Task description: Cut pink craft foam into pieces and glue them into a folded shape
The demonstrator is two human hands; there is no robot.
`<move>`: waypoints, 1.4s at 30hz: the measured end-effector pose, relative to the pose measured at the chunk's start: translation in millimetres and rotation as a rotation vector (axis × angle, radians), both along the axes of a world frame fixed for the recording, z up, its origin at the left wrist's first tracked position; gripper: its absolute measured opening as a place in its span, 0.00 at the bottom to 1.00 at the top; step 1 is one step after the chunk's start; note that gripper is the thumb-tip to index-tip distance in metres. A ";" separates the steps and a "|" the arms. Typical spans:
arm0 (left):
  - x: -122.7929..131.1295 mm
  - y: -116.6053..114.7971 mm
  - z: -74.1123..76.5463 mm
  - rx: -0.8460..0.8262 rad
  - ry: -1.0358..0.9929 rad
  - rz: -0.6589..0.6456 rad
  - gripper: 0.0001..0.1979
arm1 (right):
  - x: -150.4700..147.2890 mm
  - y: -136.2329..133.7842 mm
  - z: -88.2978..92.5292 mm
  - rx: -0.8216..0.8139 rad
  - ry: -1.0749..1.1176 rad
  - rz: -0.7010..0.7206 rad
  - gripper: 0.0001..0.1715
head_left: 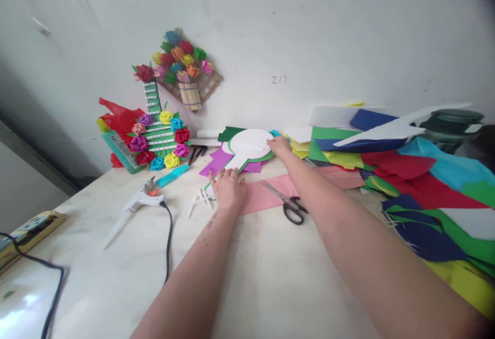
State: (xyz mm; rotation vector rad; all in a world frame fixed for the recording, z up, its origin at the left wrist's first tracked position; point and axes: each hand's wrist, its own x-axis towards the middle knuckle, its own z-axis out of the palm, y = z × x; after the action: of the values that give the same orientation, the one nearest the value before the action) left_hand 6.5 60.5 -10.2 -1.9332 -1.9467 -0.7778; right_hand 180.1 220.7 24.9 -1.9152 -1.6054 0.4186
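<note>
The left hand (228, 190), fingers spread, and right hand (281, 149), pinch unclear, seemingly position the banjo-shaped cutout (250, 142) near the back edge of the desk (278, 282), any adjustment calling for level support.

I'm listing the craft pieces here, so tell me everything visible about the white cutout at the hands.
The cutout looks like white card with a green edge: a rounded body narrowing to a neck toward the lower left. It lies over purple paper. The right hand touches its right rim; the left hand covers part of the neck.
</note>
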 end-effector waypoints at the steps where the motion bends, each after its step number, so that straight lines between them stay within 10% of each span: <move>1: -0.1 0.1 -0.1 0.004 -0.006 0.004 0.17 | 1.2 -2.3 -0.2 0.011 -0.004 -0.008 0.19; 17: 1.6 0.0 -0.6 0.042 -0.046 0.027 0.16 | -16.7 -15.8 -8.8 0.206 -0.354 0.083 0.16; 42: 1.9 -0.2 -1.4 0.021 -0.041 0.008 0.16 | -16.3 18.4 2.2 0.090 -0.304 0.095 0.12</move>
State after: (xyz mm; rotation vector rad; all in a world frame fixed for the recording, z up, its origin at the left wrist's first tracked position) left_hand 8.3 60.3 -11.6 -1.9114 -1.9603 -0.8386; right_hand 163.8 239.1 27.1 -1.9089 -1.8794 0.0924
